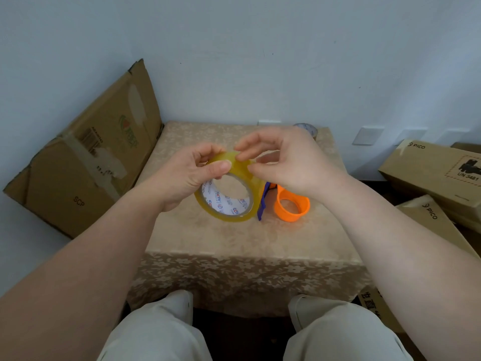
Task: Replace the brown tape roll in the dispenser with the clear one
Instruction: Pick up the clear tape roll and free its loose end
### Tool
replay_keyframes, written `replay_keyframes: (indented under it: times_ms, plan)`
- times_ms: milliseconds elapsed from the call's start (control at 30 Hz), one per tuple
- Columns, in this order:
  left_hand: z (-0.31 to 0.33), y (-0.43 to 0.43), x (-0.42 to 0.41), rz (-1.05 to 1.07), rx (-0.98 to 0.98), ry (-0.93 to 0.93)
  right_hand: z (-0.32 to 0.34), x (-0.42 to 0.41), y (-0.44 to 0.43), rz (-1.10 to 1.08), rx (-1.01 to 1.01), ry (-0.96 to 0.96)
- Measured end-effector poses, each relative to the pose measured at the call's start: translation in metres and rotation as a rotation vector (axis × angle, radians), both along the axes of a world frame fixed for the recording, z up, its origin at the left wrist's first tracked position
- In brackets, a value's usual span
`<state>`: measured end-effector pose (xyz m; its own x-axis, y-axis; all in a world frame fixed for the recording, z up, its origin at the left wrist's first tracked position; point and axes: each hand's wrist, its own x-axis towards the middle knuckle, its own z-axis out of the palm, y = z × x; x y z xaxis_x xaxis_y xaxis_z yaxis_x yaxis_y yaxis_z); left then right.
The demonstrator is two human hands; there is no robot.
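A flattened brown cardboard box (86,152) is seen leaning against the wall at far left. The left hand (187,175) is closed on the clear, yellowish adhesive tape roll (229,196), with the thumb pressed on its outer face and the fingers curled over its top edge. The roll is held upright above the small table with a beige flowered cloth (234,238). The right hand (283,160) is placed at the roll's top rim, its fingertips (244,157) pinched at the tape surface, apparently to find the free end. The purple and orange plastic tape dispenser (289,204) lies just beside the roll, its orange hub empty. The step in hand is judged to be preparation of the new roll. Next, the tape end must be lifted and the roll seated on the hub.
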<state>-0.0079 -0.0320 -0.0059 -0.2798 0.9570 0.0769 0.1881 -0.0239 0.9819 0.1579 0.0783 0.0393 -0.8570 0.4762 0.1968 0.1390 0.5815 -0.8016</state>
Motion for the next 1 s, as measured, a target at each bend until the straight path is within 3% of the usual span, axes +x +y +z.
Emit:
replay_keyframes:
  times_ms: [200, 333, 400, 500, 567, 700, 867, 1000]
  plan:
    - [-0.001, -0.003, 0.001, -0.017, -0.017, -0.06, 0.009, 0.0, -0.003, 0.034, 0.236, -0.045]
    - [0.001, -0.004, 0.001, -0.041, -0.012, -0.073, 0.011, -0.001, -0.002, 0.059, 0.179, -0.035]
    - [0.005, -0.004, 0.001, -0.038, 0.01, -0.07, 0.005, -0.002, 0.0, 0.05, 0.037, -0.077]
    - [0.01, -0.001, 0.006, -0.036, 0.035, -0.022, -0.01, -0.004, 0.001, 0.037, -0.335, -0.154]
    - [0.013, 0.001, 0.011, -0.072, 0.033, -0.01, -0.019, -0.006, 0.002, -0.007, -0.523, -0.106]
    - [0.011, -0.002, 0.01, -0.103, 0.003, -0.256, -0.023, -0.007, 0.004, -0.04, -0.916, 0.091]
    - [0.004, -0.005, 0.006, -0.225, -0.168, -0.441, -0.033, -0.007, 0.001, -0.095, -1.063, 0.156]
    - [-0.002, -0.005, 0.006, -0.243, -0.184, -0.578, -0.045, -0.007, -0.001, -0.101, -1.199, 0.194]
